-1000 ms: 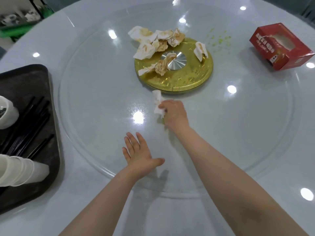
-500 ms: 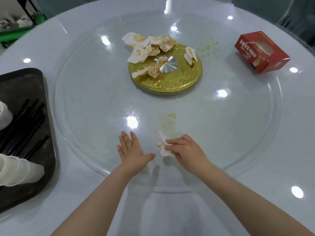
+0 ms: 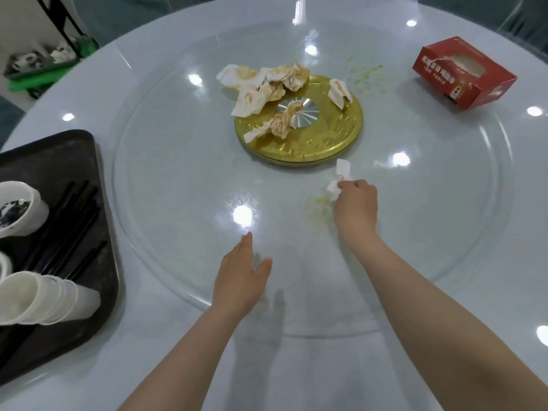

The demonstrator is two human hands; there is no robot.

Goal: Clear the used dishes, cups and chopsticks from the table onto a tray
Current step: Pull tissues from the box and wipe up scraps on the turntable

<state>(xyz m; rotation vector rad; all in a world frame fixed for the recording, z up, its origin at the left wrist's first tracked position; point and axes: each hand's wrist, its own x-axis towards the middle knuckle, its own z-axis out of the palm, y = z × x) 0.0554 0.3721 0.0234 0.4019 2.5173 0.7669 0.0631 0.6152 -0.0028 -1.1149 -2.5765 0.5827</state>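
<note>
My right hand (image 3: 355,207) presses a crumpled white tissue (image 3: 341,179) onto the glass turntable (image 3: 178,161), just in front of the gold centre disc (image 3: 323,143), beside a yellowish smear (image 3: 318,203). My left hand (image 3: 240,274) rests flat on the glass near its front rim, fingers together, holding nothing. At the left edge lies a dark tray (image 3: 59,152) with black chopsticks (image 3: 71,226), a stack of white cups (image 3: 44,298) on its side and a white bowl (image 3: 17,209).
Several stained, crumpled tissues (image 3: 264,84) lie on and behind the gold disc. A red tissue box (image 3: 462,72) sits at the far right on the white table. Green specks (image 3: 364,72) dot the glass behind the disc.
My right hand has pushed the tissue from the near rim forward and to the right, up to the gold disc. My left hand stays flat on the glass.
</note>
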